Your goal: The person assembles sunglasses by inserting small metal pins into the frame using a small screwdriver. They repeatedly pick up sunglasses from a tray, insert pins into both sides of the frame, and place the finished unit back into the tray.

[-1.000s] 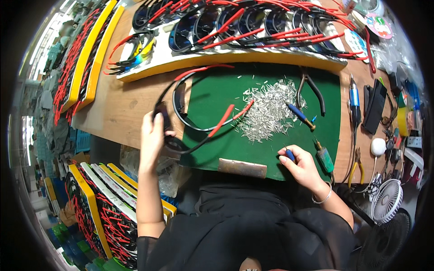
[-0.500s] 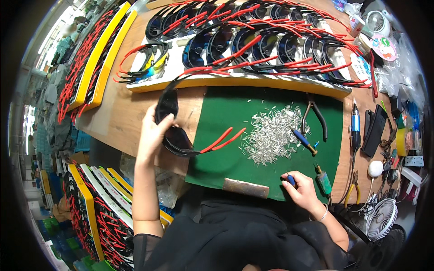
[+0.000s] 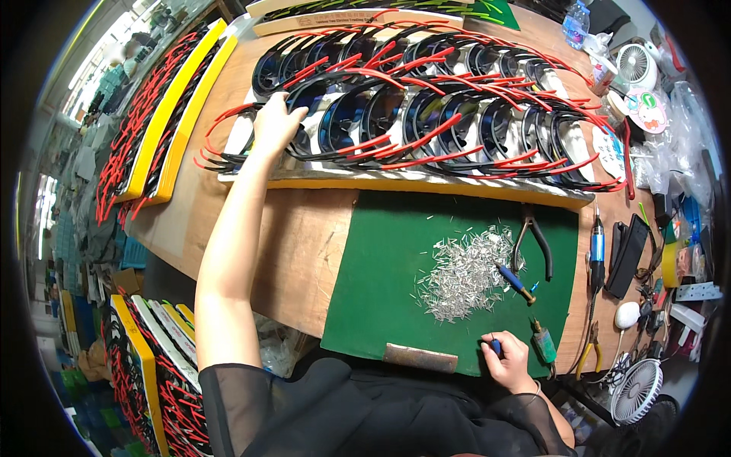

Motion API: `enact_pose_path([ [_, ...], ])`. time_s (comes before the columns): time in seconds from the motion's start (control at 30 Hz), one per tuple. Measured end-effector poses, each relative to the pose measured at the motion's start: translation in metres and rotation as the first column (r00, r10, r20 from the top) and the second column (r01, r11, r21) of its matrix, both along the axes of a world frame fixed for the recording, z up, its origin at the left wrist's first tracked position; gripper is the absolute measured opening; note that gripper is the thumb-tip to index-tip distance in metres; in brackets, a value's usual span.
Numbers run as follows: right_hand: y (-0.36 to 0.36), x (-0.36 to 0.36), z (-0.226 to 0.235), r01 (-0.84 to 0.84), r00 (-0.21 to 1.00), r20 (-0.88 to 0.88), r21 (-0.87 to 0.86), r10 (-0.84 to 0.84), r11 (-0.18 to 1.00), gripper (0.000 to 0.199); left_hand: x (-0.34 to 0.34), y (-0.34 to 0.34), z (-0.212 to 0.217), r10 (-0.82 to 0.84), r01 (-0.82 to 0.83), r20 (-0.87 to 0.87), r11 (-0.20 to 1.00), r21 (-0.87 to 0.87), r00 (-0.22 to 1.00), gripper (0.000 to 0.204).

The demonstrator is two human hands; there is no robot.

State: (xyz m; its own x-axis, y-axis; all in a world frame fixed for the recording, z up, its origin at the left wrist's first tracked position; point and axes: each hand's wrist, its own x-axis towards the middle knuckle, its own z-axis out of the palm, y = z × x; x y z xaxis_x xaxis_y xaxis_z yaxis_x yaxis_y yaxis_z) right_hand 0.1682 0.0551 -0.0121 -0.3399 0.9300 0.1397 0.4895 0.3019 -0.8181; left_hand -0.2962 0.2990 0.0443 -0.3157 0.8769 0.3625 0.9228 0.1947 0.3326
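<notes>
My left hand [image 3: 276, 128] reaches to the left part of the long yellow-edged foam tray [image 3: 411, 187]. Its fingers close around the edge of a pair of dark sunglasses [image 3: 306, 93] with red temple tips, standing among others; the grip is partly hidden. Near the front edge of the green mat [image 3: 381, 274], my right hand [image 3: 509, 361] is closed around a small blue-handled tool [image 3: 496, 346], mostly covered by the fingers. Ahead of that hand lies a heap of tiny silvery metal pieces [image 3: 466, 278]. A second blue-handled tool with a brass end [image 3: 516, 284] rests at the heap's right side.
Black-handled pliers [image 3: 537, 244], a green-handled tool [image 3: 544, 344] and a blue electric screwdriver [image 3: 598, 247] lie to the right. A brownish bar [image 3: 420, 357] sits at the mat's front edge. More trays of glasses [image 3: 164, 114] stand at the left. A small white fan [image 3: 636, 390] is at lower right.
My left hand has carried the sunglasses from above the mat's left edge up and away into the tray. The right hand keeps its tool near the mat's front edge. The view has shifted.
</notes>
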Motion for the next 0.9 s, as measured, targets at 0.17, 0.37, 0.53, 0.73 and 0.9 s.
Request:
enact_pose_path([
  [0.17,0.003,-0.003,0.001,-0.010,1.000,0.013,-0.011,0.010,1.000,0.013,0.011,-0.002,-0.012,0.056,-0.082,-0.355,0.995,-0.058,0.933,0.054],
  [0.37,0.003,-0.006,0.002,0.004,1.000,-0.003,0.016,-0.004,1.000,0.013,0.007,0.004,-0.025,0.072,-0.105,-0.409,0.993,-0.059,0.910,0.044],
  [0.53,0.003,-0.006,0.002,0.006,1.000,0.004,0.012,-0.006,1.000,0.013,0.001,0.007,-0.025,-0.020,-0.068,-0.577,0.989,-0.130,0.816,0.036],
  [0.73,0.003,-0.007,0.001,0.023,1.000,0.020,0.038,-0.023,0.999,0.013,0.001,-0.001,-0.033,-0.036,0.004,-0.385,0.996,-0.084,0.922,0.051],
  [0.9,0.004,-0.007,0.003,0.015,1.000,0.025,0.031,-0.015,0.999,0.013,0.014,0.007,-0.027,0.027,-0.111,-0.454,0.981,-0.160,0.891,0.057],
])
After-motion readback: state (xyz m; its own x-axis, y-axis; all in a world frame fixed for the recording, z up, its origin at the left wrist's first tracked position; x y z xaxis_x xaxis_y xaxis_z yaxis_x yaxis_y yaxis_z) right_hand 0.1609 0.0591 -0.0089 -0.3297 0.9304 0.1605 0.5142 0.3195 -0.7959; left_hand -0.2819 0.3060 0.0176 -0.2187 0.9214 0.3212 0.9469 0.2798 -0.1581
